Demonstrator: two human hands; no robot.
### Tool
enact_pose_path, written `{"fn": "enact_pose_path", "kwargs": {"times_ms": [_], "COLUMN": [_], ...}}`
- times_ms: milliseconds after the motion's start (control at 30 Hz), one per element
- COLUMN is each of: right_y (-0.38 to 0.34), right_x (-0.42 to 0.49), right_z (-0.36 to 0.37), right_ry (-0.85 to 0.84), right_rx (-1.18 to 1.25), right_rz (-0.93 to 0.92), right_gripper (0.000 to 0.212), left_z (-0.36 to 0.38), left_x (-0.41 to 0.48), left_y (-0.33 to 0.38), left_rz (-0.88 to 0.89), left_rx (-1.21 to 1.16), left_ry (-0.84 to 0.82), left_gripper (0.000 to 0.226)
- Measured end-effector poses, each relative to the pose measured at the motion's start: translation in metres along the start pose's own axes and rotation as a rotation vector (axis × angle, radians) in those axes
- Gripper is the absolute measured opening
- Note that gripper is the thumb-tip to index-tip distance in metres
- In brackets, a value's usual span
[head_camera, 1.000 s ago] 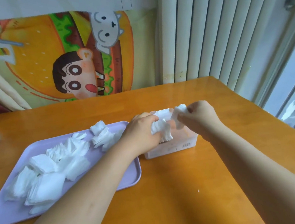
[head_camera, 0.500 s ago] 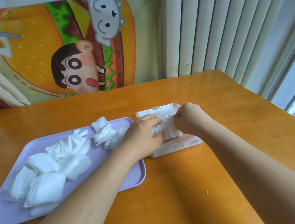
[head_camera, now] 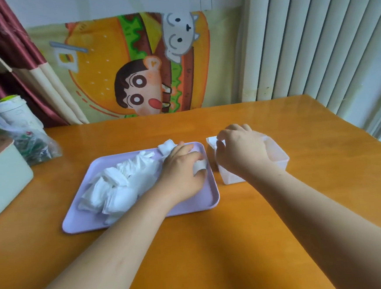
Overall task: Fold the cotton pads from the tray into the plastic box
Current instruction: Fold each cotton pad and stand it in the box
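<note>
The left hand (head_camera: pixel 182 167) is lying on the purple tray (head_camera: pixel 203 202), fingers curled around one cotton pad (head_camera: pixel 199 165). The right hand (head_camera: pixel 240 149) is resting spread over the plastic box (head_camera: pixel 277 158), holding nothing I can see. More pads (head_camera: pixel 120 186) are piled in the tray's middle.

The counter (head_camera: pixel 193 246) is glossy orange-brown wood. On it the tray (head_camera: pixel 190 207) is pale lilac, and the cotton pads (head_camera: pixel 119 184) heaped in it are plain white. Just right of the tray, the plastic box (head_camera: pixel 277 158) is translucent milky white. Behind the tray, the cartoon poster (head_camera: pixel 137 66) shows an orange, green and brown burger, a black-haired figure and a grey animal. Left of the poster hangs a maroon and cream curtain (head_camera: pixel 30 65); right of it, the vertical blinds (head_camera: pixel 313 39) are white-grey stripes.
</note>
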State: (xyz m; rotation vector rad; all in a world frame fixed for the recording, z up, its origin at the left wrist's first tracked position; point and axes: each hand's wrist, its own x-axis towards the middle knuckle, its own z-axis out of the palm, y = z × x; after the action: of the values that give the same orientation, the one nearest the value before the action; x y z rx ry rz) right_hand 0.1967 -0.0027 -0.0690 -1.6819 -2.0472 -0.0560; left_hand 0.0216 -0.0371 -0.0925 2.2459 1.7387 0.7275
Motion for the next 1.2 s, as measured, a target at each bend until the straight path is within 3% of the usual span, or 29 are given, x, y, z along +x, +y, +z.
{"fn": "enact_pose_path", "kwargs": {"times_ms": [133,267,400,633,800,967,1067,1200], "right_y": [-0.058,-0.078,-0.079,-0.059,-0.06,-0.067,-0.067,-0.063], "right_x": [-0.03,-0.052,-0.062,-0.063,-0.06,-0.058,-0.057,-0.058], "right_z": [0.025,0.046,0.055,0.046,0.053,0.059,0.059,0.059], "right_ry": [-0.282,-0.418,-0.503,-0.343,-0.241,-0.068,-0.234,-0.35], "right_rx": [0.363,0.355,0.244,0.39,0.401,0.315,0.44,0.533], "right_rz": [-0.064,-0.124,-0.156,-0.043,-0.106,-0.076,-0.033,0.021], "right_gripper": [0.024,0.038,0.017,0.033,0.029,0.024,0.025,0.035], "left_z": [-0.029,-0.054,-0.049,-0.022,-0.01,-0.026,-0.038,-0.031], "left_x": [-0.032,-0.071,-0.09,-0.07,-0.065,-0.07,-0.076,-0.083], "left_y": [-0.042,-0.074,-0.087,-0.09,-0.066,-0.079,-0.092,-0.096], "left_rz": [-0.299,-0.498,-0.48,-0.301,-0.13,-0.161,-0.21,-0.319], "left_rx": [0.242,0.328,0.261,0.089,-0.189,-0.269,-0.164,-0.214], "left_ry": [-0.084,-0.198,-0.258,-0.202,-0.133,0.116,0.23,0.087], "left_gripper": [0.047,0.054,0.055,0.063,0.057,0.041,0.033,0.026]}}
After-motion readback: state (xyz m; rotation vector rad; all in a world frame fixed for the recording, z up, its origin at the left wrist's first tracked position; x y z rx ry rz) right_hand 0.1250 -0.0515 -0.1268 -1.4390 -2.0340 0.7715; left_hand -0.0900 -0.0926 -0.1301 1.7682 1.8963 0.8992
